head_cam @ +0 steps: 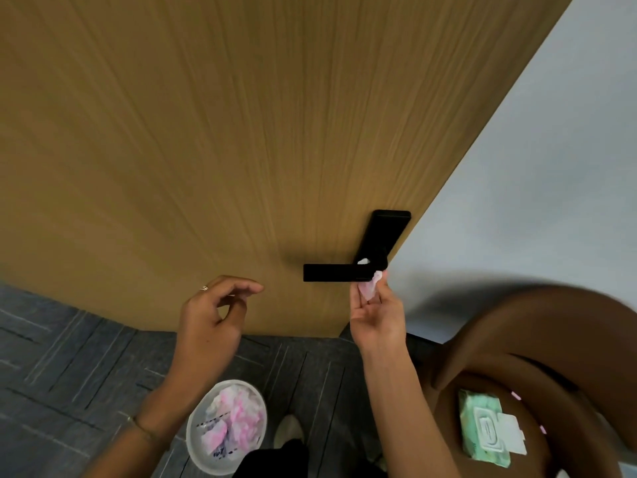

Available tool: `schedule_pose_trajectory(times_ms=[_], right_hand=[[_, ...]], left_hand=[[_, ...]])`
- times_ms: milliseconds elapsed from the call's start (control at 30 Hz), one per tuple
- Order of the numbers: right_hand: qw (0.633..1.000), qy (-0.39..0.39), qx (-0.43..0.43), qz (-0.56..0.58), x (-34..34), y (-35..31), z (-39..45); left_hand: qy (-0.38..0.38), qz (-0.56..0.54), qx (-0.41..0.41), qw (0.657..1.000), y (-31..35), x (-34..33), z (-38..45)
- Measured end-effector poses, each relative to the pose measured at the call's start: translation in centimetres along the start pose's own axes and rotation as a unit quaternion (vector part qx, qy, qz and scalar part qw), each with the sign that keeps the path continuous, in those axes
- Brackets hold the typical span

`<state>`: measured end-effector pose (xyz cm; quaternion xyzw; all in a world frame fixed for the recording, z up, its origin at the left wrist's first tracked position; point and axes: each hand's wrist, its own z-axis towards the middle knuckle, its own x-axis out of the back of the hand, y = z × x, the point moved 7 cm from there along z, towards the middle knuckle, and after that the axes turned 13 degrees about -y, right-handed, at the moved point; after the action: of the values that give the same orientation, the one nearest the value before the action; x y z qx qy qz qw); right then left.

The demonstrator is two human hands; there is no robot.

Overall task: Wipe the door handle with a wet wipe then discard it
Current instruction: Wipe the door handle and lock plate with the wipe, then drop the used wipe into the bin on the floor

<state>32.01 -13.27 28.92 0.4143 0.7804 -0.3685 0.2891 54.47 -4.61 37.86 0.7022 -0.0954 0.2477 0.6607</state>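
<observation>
Head view — looking down at a door and both hands.
Door: wood-grain door [206, 150] fills most of the picture; a pale wall [551, 167] lies to its right.
Door handle: black lever handle [336, 272] lying level on a black upright plate [384, 236], near the door's right edge.
Right hand: right hand [375, 315] raised, palm toward the camera, fingers pinched together on a crumpled pinkish-white wet wipe [369, 287].
Wet wipe: its top touches the handle at the pivot end, just under the plate — a small white scrap [363, 261] shows at the pivot too.
Left hand: left hand [212, 319] well left of the handle, fingers loosely curled and apart, holding nothing; a ring and a thin bracelet on it.
Bin: round pale bin [193, 439] on the dark floor [69, 357] below the hands, holding crumpled pink and white wipes.
Wipe pack: green pack [482, 429] with its white flap open, resting on a brown chair seat [537, 339] at lower right.
</observation>
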Motion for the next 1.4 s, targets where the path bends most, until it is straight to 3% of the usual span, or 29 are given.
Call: schedule_pose_trajectory(times_ms=[167,433,567,667,733,833,933,1033,1167,1267,1400], right_hand=[[0.999,-0.015,-0.017,0.041,-0.7,2.2,-0.6],[0.991,-0.063,-0.110,-0.047,-3.3,8.2,-2.1],[0.954,-0.136,-0.212,-0.159,-4.8,10.6,-4.7],[0.933,-0.179,-0.246,-0.192,-5.7,11.0,-7.3],[0.918,-0.200,-0.247,-0.239,-6.1,11.2,-8.7],[0.874,-0.233,-0.197,-0.379,-6.5,11.2,-10.0],[0.840,-0.224,-0.162,-0.467,-6.2,12.0,-10.9],[0.858,-0.198,-0.264,-0.394,-4.2,14.2,-11.2],[0.856,-0.104,-0.387,-0.325,0.3,16.1,-10.9],[0.829,-0.081,-0.413,-0.368,3.3,17.5,-11.1],[0.782,-0.069,-0.444,-0.432,5.5,19.9,-11.9]], left_hand=[[-0.003,-0.019,0.018,1.000,-0.7,0.1,-0.6],[0.029,-0.033,0.039,0.998,-1.7,2.2,-1.6],[0.054,-0.077,0.072,0.993,-1.7,3.9,-2.6],[0.055,-0.221,0.143,0.963,-1.6,4.8,-3.9],[0.018,-0.289,0.182,0.940,-1.1,4.8,-4.9],[-0.036,-0.288,0.176,0.941,-0.1,3.7,-6.3],[0.004,-0.270,0.158,0.950,-0.8,3.8,-7.8],[0.086,-0.260,0.191,0.943,-5.1,5.1,-10.6],[0.172,-0.329,0.327,0.869,-14.9,4.5,-16.7],[0.211,-0.352,0.419,0.810,-20.5,2.3,-21.5],[0.225,-0.394,0.479,0.751,-23.7,-0.8,-24.5]])
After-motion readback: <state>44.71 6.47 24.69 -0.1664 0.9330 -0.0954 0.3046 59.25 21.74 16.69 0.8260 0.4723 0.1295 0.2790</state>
